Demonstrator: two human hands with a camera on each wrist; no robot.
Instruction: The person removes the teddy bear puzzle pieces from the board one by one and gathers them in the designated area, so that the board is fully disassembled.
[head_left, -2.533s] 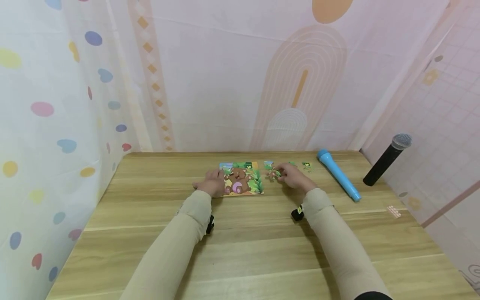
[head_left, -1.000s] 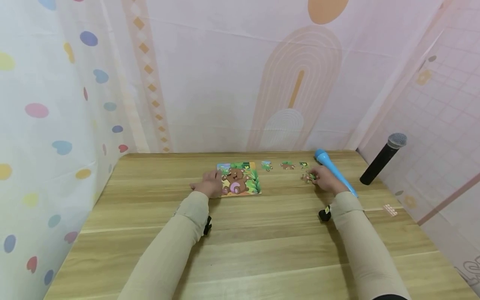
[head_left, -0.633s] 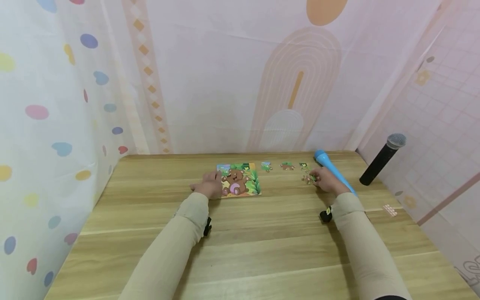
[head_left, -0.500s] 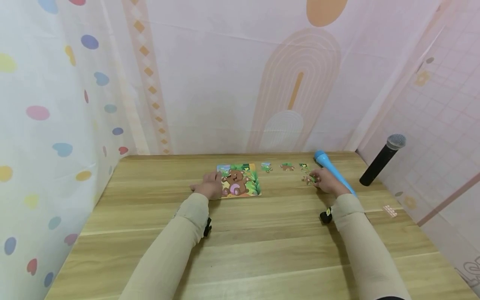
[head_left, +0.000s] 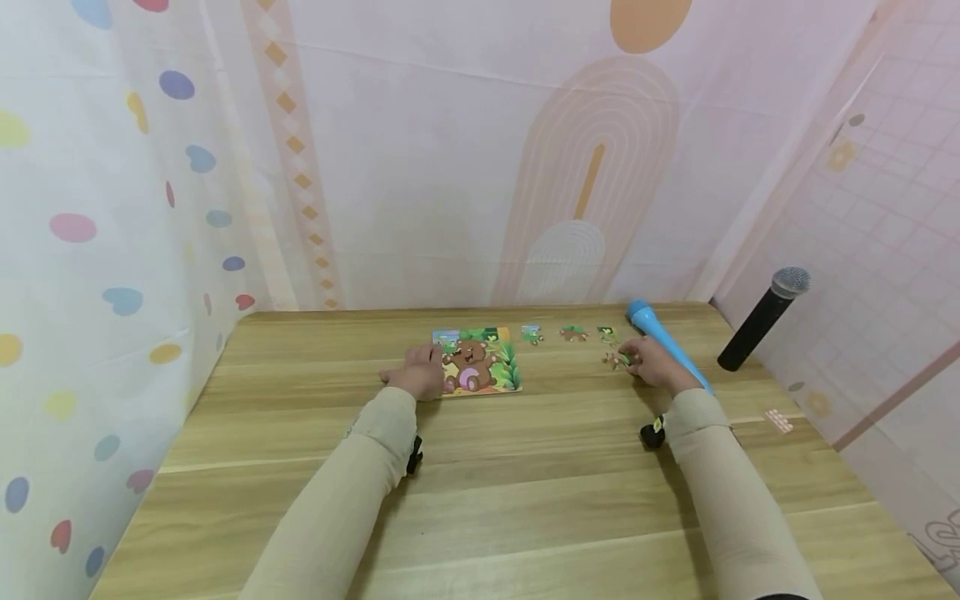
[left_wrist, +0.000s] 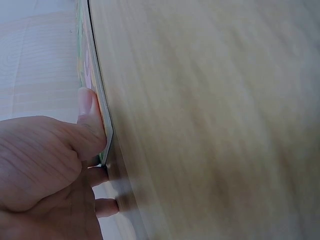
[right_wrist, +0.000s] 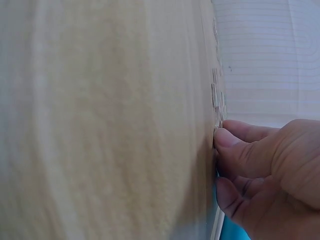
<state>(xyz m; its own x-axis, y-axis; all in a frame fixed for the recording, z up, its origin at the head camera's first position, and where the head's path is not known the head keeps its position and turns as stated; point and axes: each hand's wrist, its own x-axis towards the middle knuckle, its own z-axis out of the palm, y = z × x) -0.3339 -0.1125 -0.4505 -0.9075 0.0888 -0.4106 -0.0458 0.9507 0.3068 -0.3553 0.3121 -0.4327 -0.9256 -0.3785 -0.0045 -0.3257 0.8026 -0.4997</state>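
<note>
A square puzzle board (head_left: 480, 360) with a brown bear picture lies at the far middle of the wooden table (head_left: 480, 492). My left hand (head_left: 416, 377) holds its left edge. In the left wrist view the thumb (left_wrist: 90, 125) lies on the board's edge (left_wrist: 100, 115) and the curled fingers sit against its corner. My right hand (head_left: 651, 361) is far to the right and pinches a loose puzzle piece (head_left: 617, 359) flat on the table. In the right wrist view the thumb (right_wrist: 230, 137) and fingers close on that piece at the table surface.
Three more loose pieces (head_left: 573, 334) lie in a row behind, right of the board. A blue toy microphone (head_left: 670, 348) lies just right of my right hand. A black microphone (head_left: 759, 323) leans at the right wall. Patterned curtains enclose the table.
My right hand moved from beside the board to the right with a piece, stopping next to the blue microphone; over the last second it barely shifts. The left hand stays on the board.
</note>
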